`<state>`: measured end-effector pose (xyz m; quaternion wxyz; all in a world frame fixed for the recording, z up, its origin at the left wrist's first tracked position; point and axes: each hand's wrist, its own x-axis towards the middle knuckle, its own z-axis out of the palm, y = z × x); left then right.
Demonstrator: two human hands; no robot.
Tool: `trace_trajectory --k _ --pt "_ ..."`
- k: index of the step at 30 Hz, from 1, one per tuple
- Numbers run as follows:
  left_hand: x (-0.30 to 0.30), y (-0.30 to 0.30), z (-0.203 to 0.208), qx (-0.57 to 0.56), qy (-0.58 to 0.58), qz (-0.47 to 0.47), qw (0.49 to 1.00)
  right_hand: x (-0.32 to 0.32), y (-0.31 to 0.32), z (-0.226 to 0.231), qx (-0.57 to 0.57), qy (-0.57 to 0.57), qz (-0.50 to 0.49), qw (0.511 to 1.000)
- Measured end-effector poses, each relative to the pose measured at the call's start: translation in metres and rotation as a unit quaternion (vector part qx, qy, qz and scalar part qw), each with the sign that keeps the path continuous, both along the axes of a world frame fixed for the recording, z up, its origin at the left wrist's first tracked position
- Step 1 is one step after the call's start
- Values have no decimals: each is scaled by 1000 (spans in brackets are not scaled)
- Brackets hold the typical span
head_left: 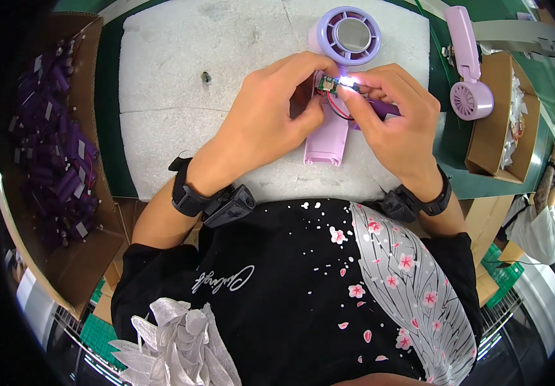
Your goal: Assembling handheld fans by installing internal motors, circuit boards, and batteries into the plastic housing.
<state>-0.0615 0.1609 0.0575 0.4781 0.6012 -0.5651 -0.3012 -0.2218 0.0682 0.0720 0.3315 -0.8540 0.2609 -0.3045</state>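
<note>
A small green circuit board (pixel 328 84) is held above the opened handle of a lilac handheld fan (pixel 321 45), and a bright white light glows at its right end. My left hand (pixel 264 109) is closed, fingertips and thumb at the board's left side. From the right, my right hand (pixel 403 109) pinches the board's lit end. A purple cylindrical battery (pixel 384 109) shows beneath the right fingers. Red and black wires (pixel 337 110) loop below the board. The lilac handle shell (pixel 326 145) lies on white foam; my fingers hide part of its inside.
Under the work lies a white foam pad (pixel 181 141). A cardboard box (pixel 107 212) of purple batteries (pixel 52 141) stands left. At right are another lilac fan (pixel 470 96) and a cardboard box (pixel 499 122) with small white parts. A dark speck (pixel 206 78) lies on the foam. Another person (pixel 538 225) is far right.
</note>
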Motion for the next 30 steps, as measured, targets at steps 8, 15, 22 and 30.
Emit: trace_trajectory --k 8,15,22,30 --pt "1 1 3 29 20 -15 999 -1 4 4 17 35 -7 999" --pt "2 1 7 50 -8 -25 998 1 4 7 16 27 -25 999" --pt "4 2 9 69 10 -33 997 -1 5 8 56 49 -20 997" --pt "5 2 12 79 23 -45 996 -4 6 7 61 51 1 997"
